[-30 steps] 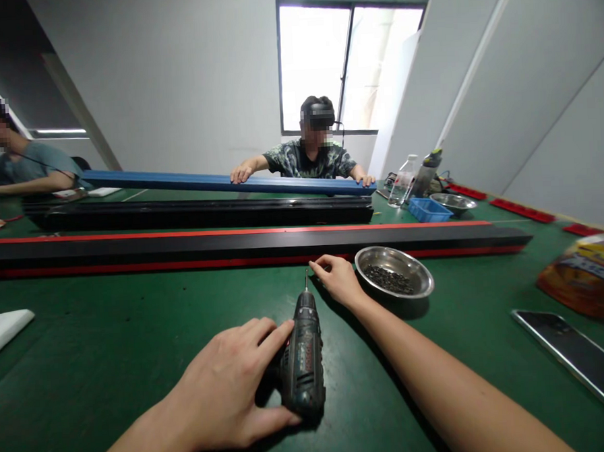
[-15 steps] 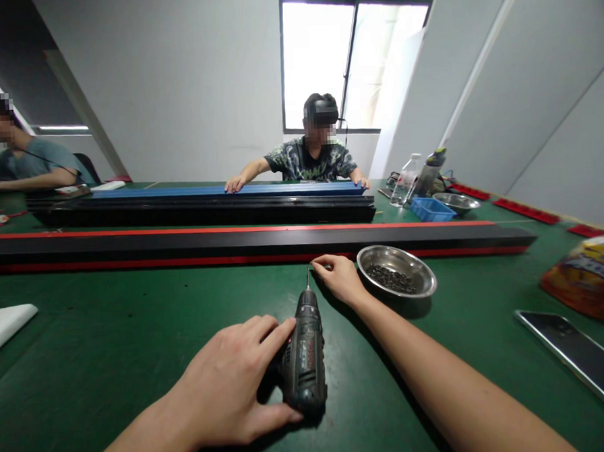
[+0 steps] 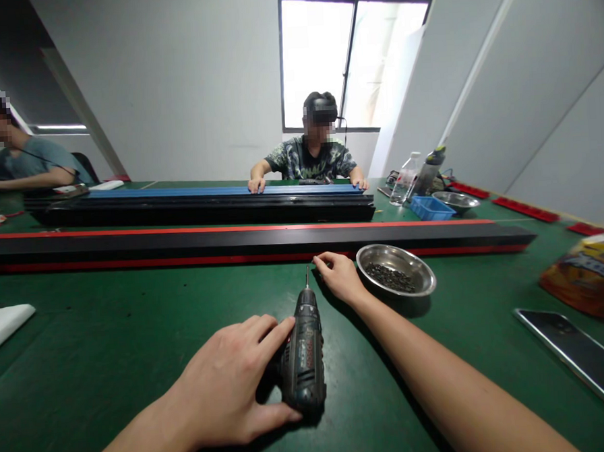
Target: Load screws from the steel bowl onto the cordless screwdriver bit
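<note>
- Drill (image 3: 305, 361): over the green table (image 3: 137, 369), gripped by the left hand (image 3: 239, 378).
- Opposite person's hand (image 3: 257, 185): has shifted inward along the blue bar (image 3: 179, 192).
- Right hand (image 3: 338, 277): narrow pinch near the bit (image 3: 307, 277), contents unclear.

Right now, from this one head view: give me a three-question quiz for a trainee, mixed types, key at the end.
1. Multiple choice. What does the left hand hold?
a) the phone
b) the power drill
c) the clear bottle

2. True or false. The metal bowl just right of the right hand has small dark pieces in it.

3. Fill in the blank. The long black bar that lies across the table just beyond the right hand has ____ strips along its length.

Key: 1 b; 2 true; 3 red.
</note>
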Motion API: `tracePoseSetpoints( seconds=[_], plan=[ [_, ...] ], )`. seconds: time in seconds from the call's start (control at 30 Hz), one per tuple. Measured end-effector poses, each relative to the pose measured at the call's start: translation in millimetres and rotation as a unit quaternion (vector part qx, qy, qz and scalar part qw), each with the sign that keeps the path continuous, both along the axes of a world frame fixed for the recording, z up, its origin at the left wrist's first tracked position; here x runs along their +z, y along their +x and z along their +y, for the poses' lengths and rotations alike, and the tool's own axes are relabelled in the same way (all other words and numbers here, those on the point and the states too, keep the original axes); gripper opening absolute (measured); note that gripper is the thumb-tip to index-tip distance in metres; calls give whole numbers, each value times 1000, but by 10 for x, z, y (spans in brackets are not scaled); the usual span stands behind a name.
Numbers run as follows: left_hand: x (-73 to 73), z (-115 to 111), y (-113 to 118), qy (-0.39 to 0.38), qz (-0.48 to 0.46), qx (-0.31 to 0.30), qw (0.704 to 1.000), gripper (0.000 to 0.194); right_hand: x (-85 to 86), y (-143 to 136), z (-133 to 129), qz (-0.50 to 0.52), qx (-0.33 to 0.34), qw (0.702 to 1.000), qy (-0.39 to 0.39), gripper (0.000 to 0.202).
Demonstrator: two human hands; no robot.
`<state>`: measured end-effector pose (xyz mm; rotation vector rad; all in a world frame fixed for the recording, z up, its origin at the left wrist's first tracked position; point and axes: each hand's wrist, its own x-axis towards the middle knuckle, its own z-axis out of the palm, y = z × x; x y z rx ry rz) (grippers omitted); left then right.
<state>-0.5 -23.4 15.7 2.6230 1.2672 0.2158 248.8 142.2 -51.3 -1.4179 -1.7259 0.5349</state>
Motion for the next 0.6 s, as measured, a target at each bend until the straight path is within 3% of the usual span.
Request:
tracePoseSetpoints(
  seconds=[0.3,0.6],
  plan=[
    [9,11,3,1,7,3,1000,94,-59,13,52,40,14,999,-33,31],
    [-1,10,-3,0,6,-3,1000,96,-48,9,68,6,30,999,-41,31]
  ],
)
